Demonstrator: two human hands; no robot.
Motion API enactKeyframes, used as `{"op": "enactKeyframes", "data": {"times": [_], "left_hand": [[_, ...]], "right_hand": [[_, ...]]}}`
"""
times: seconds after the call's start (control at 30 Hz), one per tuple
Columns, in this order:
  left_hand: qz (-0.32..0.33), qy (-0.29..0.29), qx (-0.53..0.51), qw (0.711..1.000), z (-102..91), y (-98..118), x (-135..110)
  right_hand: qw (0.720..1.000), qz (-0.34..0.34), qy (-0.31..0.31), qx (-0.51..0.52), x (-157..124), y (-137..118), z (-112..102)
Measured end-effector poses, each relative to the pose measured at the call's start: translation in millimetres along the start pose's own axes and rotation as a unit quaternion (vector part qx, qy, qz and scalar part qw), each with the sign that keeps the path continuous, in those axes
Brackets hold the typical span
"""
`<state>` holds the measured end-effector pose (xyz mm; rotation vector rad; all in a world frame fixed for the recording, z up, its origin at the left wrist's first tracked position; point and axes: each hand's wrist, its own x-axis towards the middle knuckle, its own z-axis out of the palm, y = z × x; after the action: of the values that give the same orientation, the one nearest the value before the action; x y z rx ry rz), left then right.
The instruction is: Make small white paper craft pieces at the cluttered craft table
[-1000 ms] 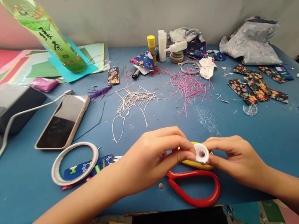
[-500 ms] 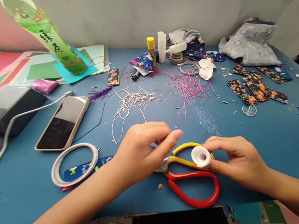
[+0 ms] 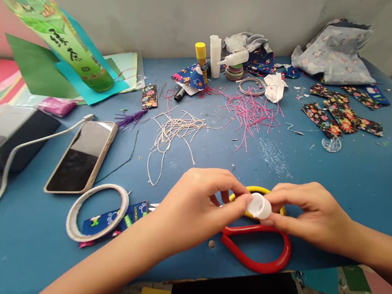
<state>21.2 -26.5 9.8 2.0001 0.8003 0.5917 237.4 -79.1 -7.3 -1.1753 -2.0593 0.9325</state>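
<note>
Since the earlier frame, the left hand (image 3: 204, 206) is returning to the white cup (image 3: 263, 208), which is tilting.
In the head view, that hand is pinching the cup's nine-o'clock edge, the right hand (image 3: 309, 213) gripping it at three. It is seeming light, stiff, perhaps slick; the outer wall is probably offering the best hold. Scissors (image 3: 269, 267) are lying at six o'clock, crowding the hands, pink threads (image 3: 251, 110) are sprawling at twelve, a tape ring (image 3: 71, 222) is resting at nine.
</note>
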Motion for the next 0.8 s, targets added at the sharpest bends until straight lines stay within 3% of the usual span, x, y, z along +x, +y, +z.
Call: {"op": "enactKeyframes", "data": {"times": [0.3, 0.6, 0.8], "left_hand": [[0.049, 0.012, 0.023, 0.998, 8.1, -8, -1], [-0.122, -0.029, -0.016, 0.992, 8.7, -2, 0], [-0.104, -0.016, -0.067, 0.992, 4.0, 1, -1]], "right_hand": [[0.987, -0.105, 0.020, -0.121, 0, 1, 10], [0.974, -0.150, 0.047, -0.165, 1, 0, 15], [0.984, -0.120, 0.041, -0.128, 0, -2, 10]]}}
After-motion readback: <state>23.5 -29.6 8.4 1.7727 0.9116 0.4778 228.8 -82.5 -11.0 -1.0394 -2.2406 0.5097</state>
